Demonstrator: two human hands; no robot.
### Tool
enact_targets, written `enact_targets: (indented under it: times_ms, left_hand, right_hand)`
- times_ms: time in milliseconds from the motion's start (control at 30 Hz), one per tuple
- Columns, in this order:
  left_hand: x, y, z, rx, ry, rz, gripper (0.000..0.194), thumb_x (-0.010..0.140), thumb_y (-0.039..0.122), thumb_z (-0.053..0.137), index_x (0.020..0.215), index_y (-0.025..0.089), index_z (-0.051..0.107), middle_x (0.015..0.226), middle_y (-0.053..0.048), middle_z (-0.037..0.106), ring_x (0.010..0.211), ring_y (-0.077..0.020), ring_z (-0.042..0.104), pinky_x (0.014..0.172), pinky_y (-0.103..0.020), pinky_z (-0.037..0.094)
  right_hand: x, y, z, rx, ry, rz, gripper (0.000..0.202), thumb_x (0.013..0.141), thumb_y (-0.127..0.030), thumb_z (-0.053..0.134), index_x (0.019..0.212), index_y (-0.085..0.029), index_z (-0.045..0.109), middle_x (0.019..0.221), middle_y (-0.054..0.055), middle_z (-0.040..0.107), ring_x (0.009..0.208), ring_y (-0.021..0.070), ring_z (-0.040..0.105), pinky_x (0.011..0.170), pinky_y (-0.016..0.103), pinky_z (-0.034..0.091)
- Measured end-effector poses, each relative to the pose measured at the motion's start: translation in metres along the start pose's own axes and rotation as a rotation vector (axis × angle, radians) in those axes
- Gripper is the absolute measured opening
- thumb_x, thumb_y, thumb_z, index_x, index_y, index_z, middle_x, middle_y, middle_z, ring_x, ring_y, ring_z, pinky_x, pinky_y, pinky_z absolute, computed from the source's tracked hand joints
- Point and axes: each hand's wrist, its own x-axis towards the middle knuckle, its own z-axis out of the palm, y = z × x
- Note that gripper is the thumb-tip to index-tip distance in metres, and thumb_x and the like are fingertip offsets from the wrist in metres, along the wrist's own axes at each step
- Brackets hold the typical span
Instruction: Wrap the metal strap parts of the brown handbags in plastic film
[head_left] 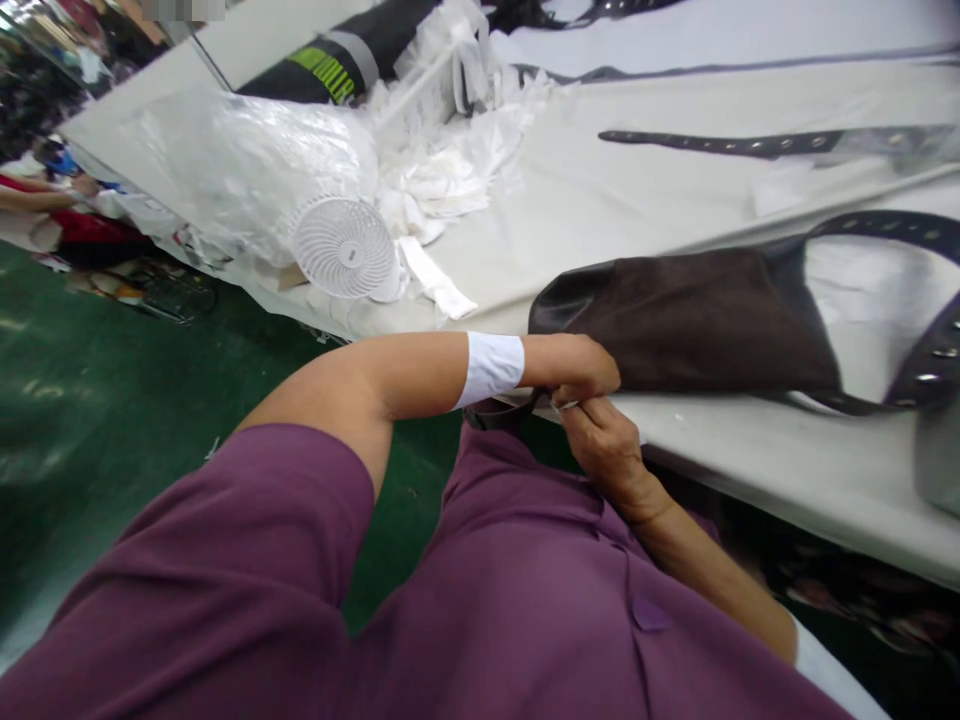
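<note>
At the table's front edge, my left hand [581, 364] is bent over with fingers curled down, and my right hand [606, 440] pinches just under it. The fingertips of both meet on a dark strap [506, 413] that hangs beside the edge under my left wrist. A small shiny bit shows between the fingers; what it is, I cannot make out. Right behind my hands lies a dark brown bag [705, 320] with a black end and a wide black strap with metal eyelets [885, 222]. White filling shows inside the strap's loop.
A white fan [346, 248] stands left on the table, beside clear plastic wrapping [247, 150] and crumpled white paper [442, 180]. A studded black strap [705, 143] lies farther back. A black roll with green lettering [322, 72] is at the back. Another person's arm [37, 198] shows far left.
</note>
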Motion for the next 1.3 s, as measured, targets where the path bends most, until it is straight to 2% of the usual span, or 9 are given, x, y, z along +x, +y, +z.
enact_targets:
  times_ms: [133,233,300,367,567,867,1033,1133,1300]
  left_hand:
    - [-0.019,0.007,-0.015,0.04,0.007,0.181,0.038,0.043,-0.008,0.068,0.032,0.022,0.048,0.035,0.001,0.046,0.044,-0.0164,0.045,0.056,-0.031,0.037]
    - [-0.056,-0.005,-0.022,-0.04,0.283,0.363,0.022,0.067,0.002,0.057,0.06,0.022,0.065,0.061,-0.001,0.062,0.06,-0.0167,0.055,0.063,-0.029,0.04]
    - [-0.083,-0.021,-0.016,-0.135,0.522,0.387,0.027,0.075,0.003,0.047,0.079,0.021,0.067,0.081,-0.003,0.066,0.076,-0.0165,0.059,0.072,-0.028,0.042]
    - [-0.104,-0.038,-0.001,-0.146,0.648,0.372,0.026,0.079,0.006,0.045,0.086,0.019,0.066,0.087,-0.005,0.067,0.085,-0.0169,0.058,0.079,-0.03,0.042]
    - [-0.118,-0.052,0.031,0.223,0.549,0.434,0.019,0.086,0.026,0.053,0.099,0.023,0.066,0.1,-0.007,0.065,0.095,-0.0214,0.051,0.082,-0.037,0.034]
    - [-0.092,-0.044,0.017,0.384,0.459,0.615,0.014,0.085,0.023,0.056,0.072,0.02,0.061,0.088,-0.006,0.058,0.091,-0.0209,0.047,0.076,-0.036,0.03]
    - [-0.097,-0.047,0.008,0.365,0.396,0.573,0.011,0.083,0.018,0.054,0.088,0.019,0.064,0.105,-0.008,0.059,0.098,-0.0236,0.05,0.079,-0.037,0.036]
    - [-0.109,-0.053,0.001,0.078,0.5,0.496,0.04,0.078,0.008,0.05,0.115,0.02,0.057,0.125,-0.01,0.053,0.113,-0.0224,0.048,0.087,-0.036,0.04]
    - [-0.134,-0.07,0.004,-0.308,0.684,0.249,0.038,0.077,0.006,0.042,0.105,0.019,0.064,0.105,-0.007,0.063,0.098,-0.0173,0.058,0.088,-0.031,0.046]
  right_hand:
    - [-0.003,0.005,-0.006,-0.002,0.096,0.072,0.026,0.089,-0.018,0.049,0.064,-0.019,0.058,0.061,0.004,0.047,0.062,0.0164,0.041,0.062,0.031,0.031]
    - [-0.005,0.008,-0.009,0.01,0.134,0.112,0.027,0.088,-0.02,0.053,0.06,-0.02,0.052,0.061,0.003,0.047,0.063,0.0159,0.042,0.062,0.03,0.032]
    - [-0.006,0.009,-0.009,0.042,0.112,0.126,0.028,0.088,-0.02,0.053,0.06,-0.02,0.05,0.063,0.003,0.048,0.064,0.0157,0.043,0.063,0.029,0.033]
    - [-0.007,0.01,-0.007,0.073,0.087,0.141,0.028,0.088,-0.02,0.053,0.061,-0.021,0.05,0.063,0.003,0.049,0.065,0.0157,0.043,0.063,0.028,0.033]
    - [-0.005,0.01,-0.006,0.117,0.094,0.127,0.026,0.087,-0.019,0.053,0.061,-0.021,0.051,0.061,0.003,0.05,0.062,0.0157,0.043,0.061,0.029,0.034]
    - [-0.006,0.007,-0.004,0.205,0.034,0.206,0.026,0.087,-0.023,0.054,0.06,-0.021,0.052,0.06,0.003,0.051,0.062,0.0158,0.045,0.063,0.029,0.037]
    - [0.006,0.003,-0.002,0.803,-0.076,0.809,0.017,0.075,-0.033,0.066,0.071,-0.019,0.056,0.061,0.0,0.053,0.056,0.0138,0.048,0.055,0.026,0.04]
    - [0.013,0.004,-0.005,1.453,-0.325,1.185,0.025,0.066,-0.03,0.074,0.081,-0.018,0.057,0.061,-0.002,0.055,0.049,0.0101,0.047,0.048,0.023,0.041]
    - [0.016,0.007,0.0,1.994,-0.492,1.336,0.026,0.077,-0.039,0.063,0.086,-0.014,0.061,0.067,-0.001,0.054,0.044,0.0058,0.039,0.042,0.019,0.036]
